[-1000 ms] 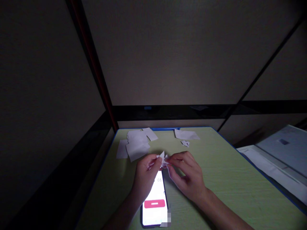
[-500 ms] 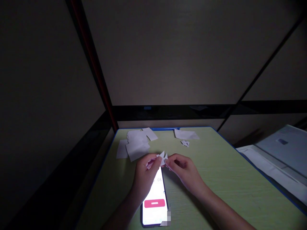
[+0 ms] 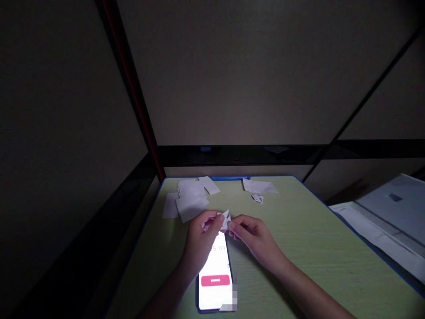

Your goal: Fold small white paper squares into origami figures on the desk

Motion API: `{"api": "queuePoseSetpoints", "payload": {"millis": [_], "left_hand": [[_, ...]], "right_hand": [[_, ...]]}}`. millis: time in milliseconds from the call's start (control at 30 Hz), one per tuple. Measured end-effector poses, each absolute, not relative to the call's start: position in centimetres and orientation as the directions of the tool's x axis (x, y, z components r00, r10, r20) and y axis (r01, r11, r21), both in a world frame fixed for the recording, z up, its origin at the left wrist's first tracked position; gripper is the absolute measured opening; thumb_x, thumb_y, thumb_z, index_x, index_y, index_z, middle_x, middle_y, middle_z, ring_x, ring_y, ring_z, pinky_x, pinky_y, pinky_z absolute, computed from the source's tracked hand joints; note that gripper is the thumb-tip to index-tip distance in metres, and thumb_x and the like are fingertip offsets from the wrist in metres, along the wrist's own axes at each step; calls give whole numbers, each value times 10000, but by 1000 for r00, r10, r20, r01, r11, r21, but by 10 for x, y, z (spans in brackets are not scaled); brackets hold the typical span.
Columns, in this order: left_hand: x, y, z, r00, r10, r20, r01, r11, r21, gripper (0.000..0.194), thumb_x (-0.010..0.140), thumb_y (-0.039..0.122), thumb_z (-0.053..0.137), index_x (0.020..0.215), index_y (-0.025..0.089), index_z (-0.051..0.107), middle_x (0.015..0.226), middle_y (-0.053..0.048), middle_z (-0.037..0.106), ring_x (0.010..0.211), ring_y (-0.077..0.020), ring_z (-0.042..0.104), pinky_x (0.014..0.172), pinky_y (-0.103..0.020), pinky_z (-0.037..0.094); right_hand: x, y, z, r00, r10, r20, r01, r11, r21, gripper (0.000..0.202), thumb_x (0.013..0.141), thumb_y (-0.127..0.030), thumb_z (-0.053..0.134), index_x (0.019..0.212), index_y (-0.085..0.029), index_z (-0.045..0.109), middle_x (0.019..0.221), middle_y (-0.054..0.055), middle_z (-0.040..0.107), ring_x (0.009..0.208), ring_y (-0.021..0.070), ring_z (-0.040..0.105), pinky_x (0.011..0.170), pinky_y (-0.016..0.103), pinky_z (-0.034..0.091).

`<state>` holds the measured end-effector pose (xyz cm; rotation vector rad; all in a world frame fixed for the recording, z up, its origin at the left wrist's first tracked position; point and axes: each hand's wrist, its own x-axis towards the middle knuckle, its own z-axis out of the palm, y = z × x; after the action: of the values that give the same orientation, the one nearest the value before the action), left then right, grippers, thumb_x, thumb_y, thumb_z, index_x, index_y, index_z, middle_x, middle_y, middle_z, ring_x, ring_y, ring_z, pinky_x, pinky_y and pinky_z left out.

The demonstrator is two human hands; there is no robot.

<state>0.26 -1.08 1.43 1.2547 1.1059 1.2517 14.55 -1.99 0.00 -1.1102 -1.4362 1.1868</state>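
A small folded piece of white paper [image 3: 226, 220] with pointed corners is pinched between my two hands, above the top end of a lit phone. My left hand [image 3: 203, 237] is closed on its left side, thumb across the front. At the right edge of the paper, my right hand [image 3: 254, 237] grips it between thumb and fingers. Beneath my hands lies the phone [image 3: 215, 294], its bright screen showing digits and a red button; my left hand hides part of it. Another small folded paper [image 3: 257, 198] rests on the table beyond my right hand.
Several loose white sheets [image 3: 191, 206] overlap at the table's far left. One creased sheet [image 3: 260, 186] lies at the far right of the green table [image 3: 318, 248], which has a blue edge. A pale, flat-topped object [image 3: 392, 208] stands beyond the right edge. Dark-trimmed panels [image 3: 232, 79] rise behind.
The paper's right point looks lower, and my right fingers have shifted slightly on it. Both hands keep hold. The digits on the phone have changed, and the view has shifted a little.
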Motion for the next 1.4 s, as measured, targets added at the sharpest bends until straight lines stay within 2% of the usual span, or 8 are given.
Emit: {"api": "queuePoseSetpoints", "payload": {"millis": [267,333,433,533,700,1000,1200,1400], "left_hand": [[0,-10,13,85,992,90,-33,-88,996,181,774,290,542,770,123,611,605,-2,606,518,-114,558,475,-198,405],[0,-9,11,63,994,90,-3,-89,996,175,779,285,535,782,124,603,631,-7,613,519,-114,561,469,-197,404],[0,-10,6,40,990,133,95,-136,986,182,799,285,515,796,127,604,655,-13,616,545,-116,568,498,-201,416],[0,-11,1,100,969,226,204,-242,949,188,820,284,499,820,143,622,686,-15,625,607,-122,574,565,-207,434],[-2,-13,-4,192,938,289,318,-338,886,187,850,259,464,894,179,627,772,-12,659,648,-118,580,600,-210,436],[-5,-16,3,320,850,418,433,-524,733,199,855,169,444,924,200,628,881,-27,659,818,-133,594,734,-230,432],[-5,-14,-1,251,846,469,491,-529,691,152,829,202,501,944,200,600,858,-25,645,763,-132,580,698,-232,435],[-8,-11,-4,147,822,551,588,-520,620,43,771,195,564,779,183,523,750,-11,578,688,-131,540,632,-239,405]], "right_hand": [[147,-19,1,-216,970,106,101,131,-986,343,834,-395,491,605,-147,547,534,-17,490,507,103,430,490,235,334],[148,-21,3,-148,973,174,182,200,-963,292,828,-365,503,633,-152,546,567,-9,505,533,110,444,502,238,347],[150,-24,7,-37,926,375,351,363,-863,147,763,-293,588,710,-168,531,640,-6,522,581,119,461,533,246,372],[149,-27,8,-75,883,463,453,444,-773,134,719,-247,626,763,-179,519,676,-7,533,587,120,468,541,245,384],[147,-27,4,-159,888,431,538,444,-717,29,762,-195,560,751,-175,542,650,-7,547,577,115,483,546,239,378],[148,-29,10,-150,913,380,560,395,-728,36,758,-205,562,748,-177,542,640,-14,554,570,117,490,541,234,376],[148,-26,5,-89,947,308,475,312,-823,81,758,-163,523,683,-175,551,611,-15,563,553,112,487,541,229,384],[149,-20,2,11,982,188,268,178,-947,82,735,-213,564,678,-158,541,624,-4,548,557,113,477,509,230,368]]}}
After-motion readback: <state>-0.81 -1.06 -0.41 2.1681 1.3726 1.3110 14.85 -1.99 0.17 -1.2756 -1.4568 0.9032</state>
